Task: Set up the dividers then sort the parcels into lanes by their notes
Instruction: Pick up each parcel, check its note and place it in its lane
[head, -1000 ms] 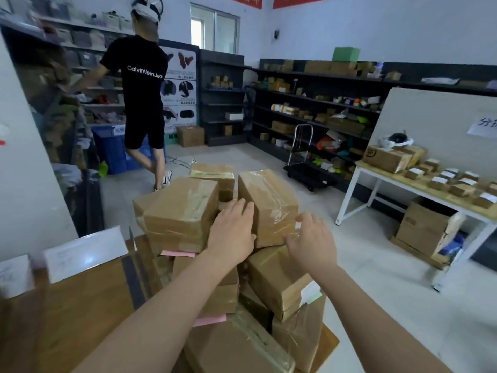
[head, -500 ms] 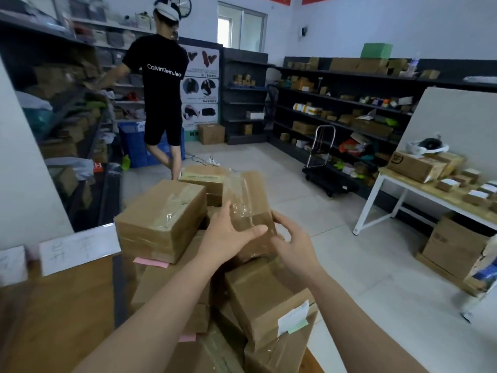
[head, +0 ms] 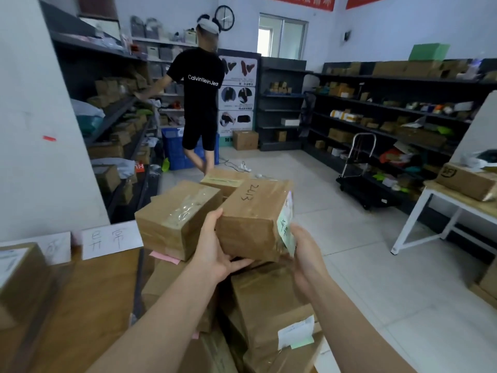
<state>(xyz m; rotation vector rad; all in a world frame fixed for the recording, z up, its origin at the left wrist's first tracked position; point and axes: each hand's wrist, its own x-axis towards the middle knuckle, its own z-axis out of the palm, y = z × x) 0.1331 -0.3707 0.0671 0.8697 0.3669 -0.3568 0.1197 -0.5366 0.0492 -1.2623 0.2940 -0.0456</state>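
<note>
I hold a brown taped parcel (head: 250, 219) above a pile of similar parcels (head: 269, 300). "2413" is handwritten on its top and a pale green note (head: 285, 229) is stuck to its right end. My left hand (head: 215, 249) grips its near left corner from below. My right hand (head: 306, 254) cups the right end under the note. Another parcel (head: 177, 216) with a pink note (head: 164, 257) under it lies to the left. Two white paper signs (head: 111, 238) with handwritten characters stand at the far edge of the wooden table (head: 88, 300).
A person in a black T-shirt (head: 200, 103) stands ahead at the left shelves (head: 118, 114). Dark shelving (head: 390, 109) lines the back and right walls, with a folding trolley (head: 360, 168) before it. A white-legged table (head: 451, 203) with boxes stands at right. One parcel (head: 18, 278) sits at far left.
I have lifted the parcel off the pile and turned it so its numbered face and green note show. My view has tilted up and left.
</note>
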